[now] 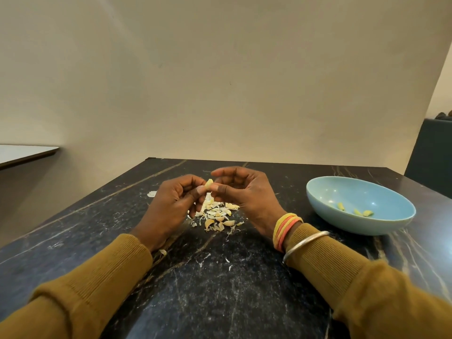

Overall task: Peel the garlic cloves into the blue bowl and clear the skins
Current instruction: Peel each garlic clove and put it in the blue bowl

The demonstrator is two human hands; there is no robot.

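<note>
**A:** Which step is this?

**B:** Peeling, I'd say. Both hands meet over the middle of the counter (220, 297), toward its far edge. The left hand (171, 204) pinches a garlic clove (208, 184) between thumb and curled fingers. The right hand (241, 192) nips the same clove with thumb and forefinger, its other fingers loosely bent above.

**A:** Is the clove bare?

**B:** It's too small to tell. It looks pale yellow, perhaps with some skin on it.

**A:** And the next move?

**B:** By my reckoning, strip off whatever skin clings and let it drop on the pile (217, 215) directly below the hands. Then the clove goes to the blue bowl (367, 228) near the counter's right edge. That calls for one hand to take the clove alone and reach across.

**A:** What's in the bowl?

**B:** Three peeled cloves (357, 212), lying at the bottom on its near side. Nothing else shows inside.

**A:** And the pile?

**B:** It's papery skins mixed with what look like unpeeled cloves, so I judge plenty of peeling lies ahead. Loose flakes (227, 260) are scattered toward the near edge. One scrap of skin (151, 194) lies apart, just left of the left hand. Clearing the skins has not yet begun.
</note>
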